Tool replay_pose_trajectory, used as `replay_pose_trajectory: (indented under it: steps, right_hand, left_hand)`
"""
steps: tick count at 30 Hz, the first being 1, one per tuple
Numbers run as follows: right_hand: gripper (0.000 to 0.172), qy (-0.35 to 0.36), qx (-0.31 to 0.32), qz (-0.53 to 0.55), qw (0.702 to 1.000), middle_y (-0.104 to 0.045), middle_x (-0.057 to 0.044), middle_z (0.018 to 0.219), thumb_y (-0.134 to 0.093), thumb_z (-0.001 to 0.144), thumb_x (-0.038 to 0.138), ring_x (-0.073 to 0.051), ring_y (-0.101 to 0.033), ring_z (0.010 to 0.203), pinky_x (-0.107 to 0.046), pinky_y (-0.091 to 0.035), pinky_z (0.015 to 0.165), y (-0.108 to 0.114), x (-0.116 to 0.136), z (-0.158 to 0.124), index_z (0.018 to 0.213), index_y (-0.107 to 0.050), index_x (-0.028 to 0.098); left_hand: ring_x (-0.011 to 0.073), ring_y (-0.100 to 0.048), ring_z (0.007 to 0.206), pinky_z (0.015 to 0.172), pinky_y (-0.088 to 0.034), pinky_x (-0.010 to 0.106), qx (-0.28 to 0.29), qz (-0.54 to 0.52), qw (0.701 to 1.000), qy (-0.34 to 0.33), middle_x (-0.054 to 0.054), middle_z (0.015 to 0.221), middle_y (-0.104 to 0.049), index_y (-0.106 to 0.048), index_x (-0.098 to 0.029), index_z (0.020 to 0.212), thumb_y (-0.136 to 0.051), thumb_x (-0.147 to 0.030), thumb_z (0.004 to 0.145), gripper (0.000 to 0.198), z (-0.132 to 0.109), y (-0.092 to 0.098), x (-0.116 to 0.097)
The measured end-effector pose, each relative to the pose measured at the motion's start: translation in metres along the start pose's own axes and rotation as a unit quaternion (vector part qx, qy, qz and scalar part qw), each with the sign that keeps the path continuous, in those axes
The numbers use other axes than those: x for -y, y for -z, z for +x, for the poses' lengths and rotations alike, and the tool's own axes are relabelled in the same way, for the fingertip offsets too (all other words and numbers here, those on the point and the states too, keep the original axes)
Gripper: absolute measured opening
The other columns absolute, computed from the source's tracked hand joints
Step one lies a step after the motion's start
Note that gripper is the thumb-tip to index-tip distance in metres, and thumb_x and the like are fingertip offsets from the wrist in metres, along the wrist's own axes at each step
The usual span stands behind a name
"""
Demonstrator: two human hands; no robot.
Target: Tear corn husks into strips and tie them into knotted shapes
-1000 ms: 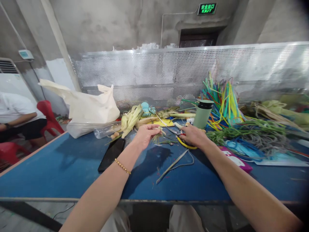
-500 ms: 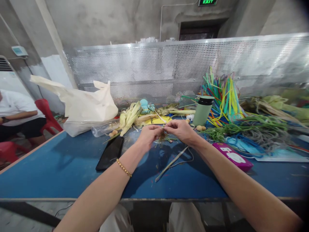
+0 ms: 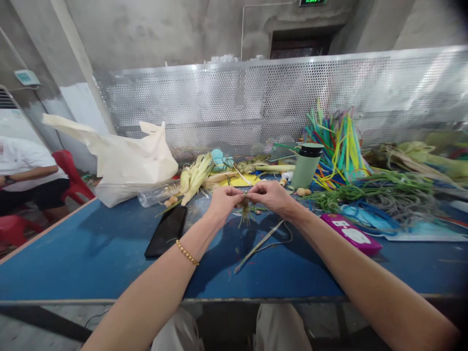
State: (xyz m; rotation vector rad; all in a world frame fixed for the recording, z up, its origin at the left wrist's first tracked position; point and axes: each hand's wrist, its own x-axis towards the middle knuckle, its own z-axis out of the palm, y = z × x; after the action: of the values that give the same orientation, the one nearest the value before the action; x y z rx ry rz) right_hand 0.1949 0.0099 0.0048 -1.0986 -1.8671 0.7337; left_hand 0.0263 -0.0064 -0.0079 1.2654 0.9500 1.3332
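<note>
Clock directions are taken from the meeting point of the hands, with twelve straight ahead. Nearest, the edge of a blue table is seen above the seated person's knees. At five o'clock a pale flat strip is laid slantwise on the tabletop. A black phone is placed at eight o'clock, and a purple packet at four.

At the centre, just above the table, a frayed tuft is held between both hands; it is probably plant fibre, though too fine to be told for certain. It is pinched by the closed thumb and fingertips of the left hand, and from the other side by those of the right hand, likewise drawn together.

A clear bottle is set at nine o'clock, pale husks at ten, with a white bag beyond. At two o'clock a green flask is backed by coloured strips. Farthest, at twelve, a perforated metal panel is seen.
</note>
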Motion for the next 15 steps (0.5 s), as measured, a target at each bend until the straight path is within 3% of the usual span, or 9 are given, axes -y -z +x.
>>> replay_pose_trajectory:
  steps: [5, 15]
  right_hand:
    - [0.031, -0.012, 0.003, 0.034, 0.999, -0.067, -0.004, 0.064, -0.076, 0.064, 0.044, -0.014, -0.057, 0.058, -0.025, -0.043, 0.054, 0.0019, 0.0014, -0.0006, 0.068, -0.069, 0.014]
    - [0.024, 0.022, 0.014, -0.017, 1.000, -0.062, -0.002, 0.059, -0.067, 0.068, 0.039, -0.011, -0.050, 0.054, -0.024, -0.037, 0.051, 0.0012, 0.0002, 0.0007, 0.068, -0.068, 0.014]
  left_hand:
    - [0.0115, -0.059, 0.058, 0.059, -0.045, 0.025, 0.011, -0.006, 1.000, -0.009, 0.005, 0.063, -0.068, -0.070, -0.010, 0.067, -0.073, -0.007, 0.068, 0.004, -0.0009, 0.0007, 0.0008]
    - [0.0095, -0.051, 0.055, 0.054, -0.040, 0.024, 0.035, 0.019, 0.999, 0.000, 0.002, 0.060, -0.061, -0.066, -0.013, 0.062, -0.069, -0.009, 0.065, 0.006, 0.0016, 0.0040, -0.0003]
